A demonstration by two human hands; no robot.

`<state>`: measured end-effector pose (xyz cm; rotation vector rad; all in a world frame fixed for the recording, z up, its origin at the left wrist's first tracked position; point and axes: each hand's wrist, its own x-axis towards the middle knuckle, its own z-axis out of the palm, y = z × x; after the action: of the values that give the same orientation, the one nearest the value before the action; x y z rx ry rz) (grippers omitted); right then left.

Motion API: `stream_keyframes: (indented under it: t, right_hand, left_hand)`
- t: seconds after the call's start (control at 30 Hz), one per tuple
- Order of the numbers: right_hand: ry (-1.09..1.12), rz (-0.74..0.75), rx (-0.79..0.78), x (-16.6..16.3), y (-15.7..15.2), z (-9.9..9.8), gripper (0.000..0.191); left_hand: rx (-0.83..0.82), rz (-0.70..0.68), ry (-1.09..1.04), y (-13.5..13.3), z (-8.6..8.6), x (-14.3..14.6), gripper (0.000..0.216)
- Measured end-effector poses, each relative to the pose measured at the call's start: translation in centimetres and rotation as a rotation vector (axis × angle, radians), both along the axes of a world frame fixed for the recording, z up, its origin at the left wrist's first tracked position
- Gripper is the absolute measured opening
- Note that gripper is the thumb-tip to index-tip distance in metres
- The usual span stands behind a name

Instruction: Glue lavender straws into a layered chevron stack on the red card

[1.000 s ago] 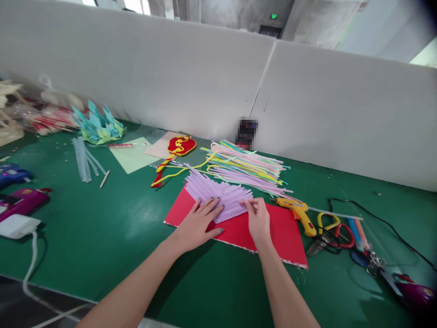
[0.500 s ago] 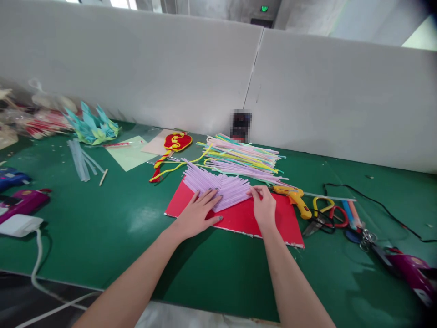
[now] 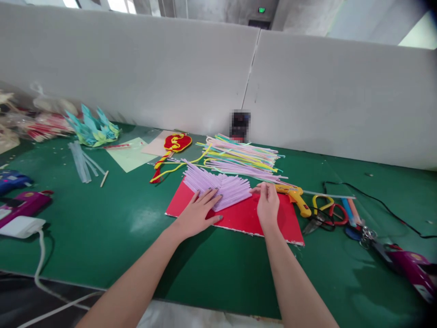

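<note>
A fan of purple straws [image 3: 218, 184] lies glued on a red card [image 3: 239, 217] on the green table. My left hand [image 3: 200, 215] lies flat with its fingers spread, pressing on the fan's near left edge. At the fan's right tip my right hand [image 3: 268, 205] rests on the card, its fingers curled together on the straw ends. What those fingers pinch is hidden. A yellow glue gun [image 3: 296, 197] lies just right of that hand.
A loose pile of coloured straws [image 3: 244, 159] lies behind the card. Scissors [image 3: 324, 217], pens and a purple tool [image 3: 411, 266] lie to the right with a black cable. At left are clear glue sticks [image 3: 82, 161], a teal paper craft [image 3: 93, 128] and more glue guns. A white partition closes the back.
My right hand has shifted to the right along the card, towards the glue gun. The left hand has stayed on the fan. The camera has tilted a little.
</note>
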<state>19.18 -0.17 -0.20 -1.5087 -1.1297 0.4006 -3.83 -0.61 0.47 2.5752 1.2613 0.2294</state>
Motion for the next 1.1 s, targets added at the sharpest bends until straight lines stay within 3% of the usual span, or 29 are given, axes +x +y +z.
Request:
stream_keyframes:
  t: [0.37,0.77,0.87,1.1]
  right_hand:
    - [-0.090,-0.184,-0.064,0.3,0.1,-0.2,0.033]
    - [-0.062,-0.106,-0.068,0.6,0.3,-0.9,0.028]
    - [0.017,-0.122,-0.026,0.7,0.5,-0.9,0.025]
    - [0.429,-0.209,0.249,1.7,1.2,-0.4,0.031]
  left_hand:
    - [0.003,-0.005,-0.037,0.1,-0.3,-0.2,0.059]
    - [-0.006,0.040,-0.062,-0.1,0.2,-0.2,0.055]
    - [-0.007,0.043,-0.085,-0.1,0.2,-0.2,0.055]
    - [-0.026,0.100,-0.137,-0.1,0.8,-0.1,0.051]
